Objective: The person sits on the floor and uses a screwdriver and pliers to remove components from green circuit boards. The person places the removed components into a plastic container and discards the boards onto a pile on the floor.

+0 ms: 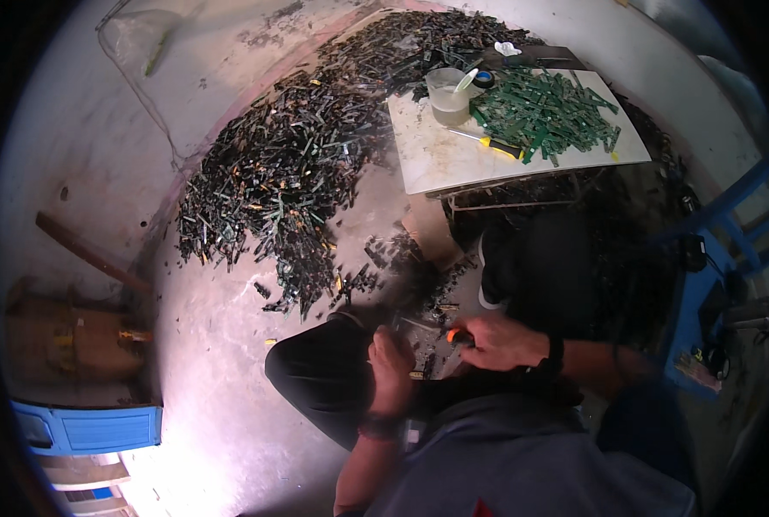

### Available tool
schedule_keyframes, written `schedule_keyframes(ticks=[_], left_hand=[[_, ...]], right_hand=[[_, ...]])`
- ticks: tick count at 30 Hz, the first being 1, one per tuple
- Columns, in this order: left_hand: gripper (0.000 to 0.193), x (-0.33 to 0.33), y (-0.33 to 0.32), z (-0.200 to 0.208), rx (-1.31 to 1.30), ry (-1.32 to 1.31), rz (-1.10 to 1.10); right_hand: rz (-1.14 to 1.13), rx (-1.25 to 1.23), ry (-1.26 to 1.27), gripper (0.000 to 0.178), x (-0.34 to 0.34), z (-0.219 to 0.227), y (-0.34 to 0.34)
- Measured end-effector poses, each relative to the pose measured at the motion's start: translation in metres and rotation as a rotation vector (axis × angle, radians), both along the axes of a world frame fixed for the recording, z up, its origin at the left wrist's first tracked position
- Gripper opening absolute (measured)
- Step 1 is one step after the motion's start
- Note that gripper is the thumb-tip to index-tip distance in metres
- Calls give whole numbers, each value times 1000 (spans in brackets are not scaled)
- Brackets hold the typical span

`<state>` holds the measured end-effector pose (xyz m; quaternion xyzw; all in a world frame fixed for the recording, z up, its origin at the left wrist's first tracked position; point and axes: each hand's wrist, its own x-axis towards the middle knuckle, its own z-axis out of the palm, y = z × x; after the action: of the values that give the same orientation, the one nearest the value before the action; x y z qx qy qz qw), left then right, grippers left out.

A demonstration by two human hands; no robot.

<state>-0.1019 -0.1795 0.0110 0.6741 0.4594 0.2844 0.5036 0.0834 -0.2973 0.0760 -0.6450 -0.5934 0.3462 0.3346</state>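
Observation:
Low in the middle of the head view, my right hand is closed around a screwdriver with an orange and black handle. Its thin shaft points left, toward my left hand. The fingers of my left hand are bent together at a small dark piece, which is too blurred to name. Both hands are above my lap, between my knees. Several dark scraps lie on the floor just beyond them.
A big heap of dark strips covers the floor ahead and left. On a low white table are green circuit-board strips, a plastic cup of cloudy liquid and a yellow-black screwdriver. Blue stools stand at both sides.

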Motion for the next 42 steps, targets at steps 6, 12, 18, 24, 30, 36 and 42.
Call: schedule_keyframes(ticks=[6,12,18,24,30,36,42], left_hand=[[44,18,-10,35,-677,-258,189],[43,29,-19,19,-388,-462,163],[39,-9,2,-18,-333,-43,-35],[38,7,-5,-30,-197,-156,122],[39,18,-13,44,-628,-290,104],[52,12,-7,48,-661,-189,-7],[54,21,-2,67,-1005,-363,-12]], right_hand=[[7,-745,1085,20,-2,14,4],[181,-626,1874,24,-36,1,-8],[-3,-81,9,23,0,1,-5],[113,-519,1132,19,-19,11,-3],[159,-668,1683,18,-14,5,-9],[85,-279,139,23,15,32,2],[27,-150,-219,25,14,24,0]])
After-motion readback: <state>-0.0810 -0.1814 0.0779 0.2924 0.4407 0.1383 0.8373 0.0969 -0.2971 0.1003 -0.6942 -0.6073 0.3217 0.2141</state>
